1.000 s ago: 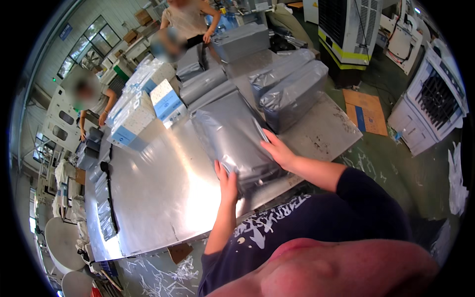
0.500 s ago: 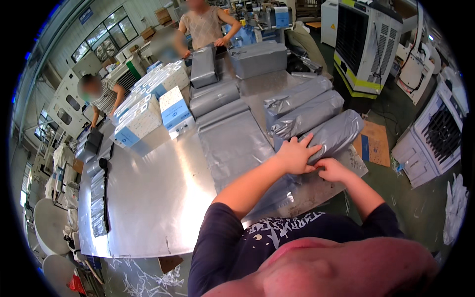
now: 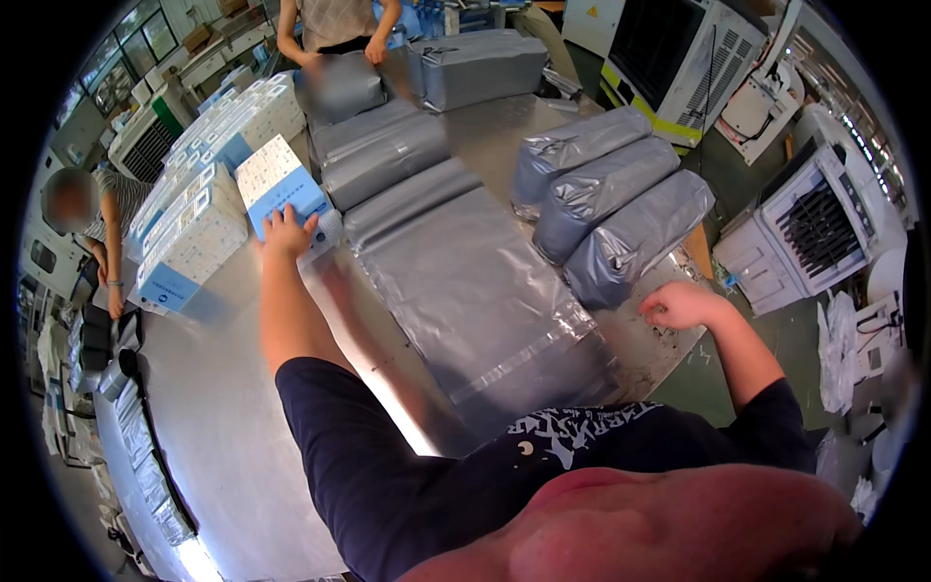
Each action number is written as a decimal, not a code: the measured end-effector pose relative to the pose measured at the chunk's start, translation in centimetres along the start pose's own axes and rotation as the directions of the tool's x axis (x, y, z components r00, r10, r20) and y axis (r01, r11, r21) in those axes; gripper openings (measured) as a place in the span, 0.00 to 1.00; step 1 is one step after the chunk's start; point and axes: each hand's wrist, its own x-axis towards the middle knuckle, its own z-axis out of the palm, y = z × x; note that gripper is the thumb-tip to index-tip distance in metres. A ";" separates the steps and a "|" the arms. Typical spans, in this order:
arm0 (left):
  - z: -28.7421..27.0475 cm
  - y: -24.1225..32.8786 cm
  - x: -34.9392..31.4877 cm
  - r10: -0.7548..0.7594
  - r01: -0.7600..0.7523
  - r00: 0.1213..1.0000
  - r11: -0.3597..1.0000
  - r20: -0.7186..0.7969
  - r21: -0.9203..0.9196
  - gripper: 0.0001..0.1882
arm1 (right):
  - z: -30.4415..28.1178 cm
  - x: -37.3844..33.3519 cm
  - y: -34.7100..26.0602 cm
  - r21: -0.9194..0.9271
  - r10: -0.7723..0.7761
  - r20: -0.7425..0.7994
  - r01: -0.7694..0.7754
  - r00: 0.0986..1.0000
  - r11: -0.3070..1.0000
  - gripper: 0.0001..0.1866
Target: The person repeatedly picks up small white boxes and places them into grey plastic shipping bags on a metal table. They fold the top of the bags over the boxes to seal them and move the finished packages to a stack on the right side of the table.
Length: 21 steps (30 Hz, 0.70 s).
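Note:
A blue and white carton-shaped pack stands at the left of the middle, beside a stack of similar packs. On its near blue end lies my left hand, fingers spread and touching it without closing round it. My right hand hovers near the table's right edge, fingers loosely curled with nothing visible in them. Just beyond it lies the nearest of three filled grey plastic bags. Between my arms a flat grey plastic bag is spread on the metal table.
More grey bags lie beyond the flat one, with a large grey-wrapped bundle at the back. One co-worker stands at the far side, another at the left. An air cooler stands right of the table.
My left hand has left the nearest filled grey bag and reached left onto the blue and white pack. The right hand has come away from that bag. The whole view has shifted.

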 end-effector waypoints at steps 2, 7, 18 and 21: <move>2.3 -0.9 -2.7 0.099 -0.109 0.968 0.994 -0.230 -0.030 0.32 | -1.6 -1.5 -3.9 0.100 -0.126 0.034 0.122 0.992 0.987 0.19; 3.2 -6.8 -13.2 0.223 -0.222 0.848 0.973 -0.481 0.061 0.26 | -2.6 4.1 -14.1 0.011 -0.504 -0.193 0.515 0.842 0.857 0.18; 5.6 -17.4 -44.3 -0.228 0.083 0.973 0.224 0.030 -0.971 0.25 | 20.1 11.2 -30.2 0.713 -0.559 0.018 0.381 0.829 0.588 0.34; 4.7 -11.0 -44.6 -0.335 -0.136 0.942 -0.314 -0.025 -0.940 0.30 | 21.6 8.7 -30.6 0.723 -0.584 -0.291 0.574 0.758 0.384 0.39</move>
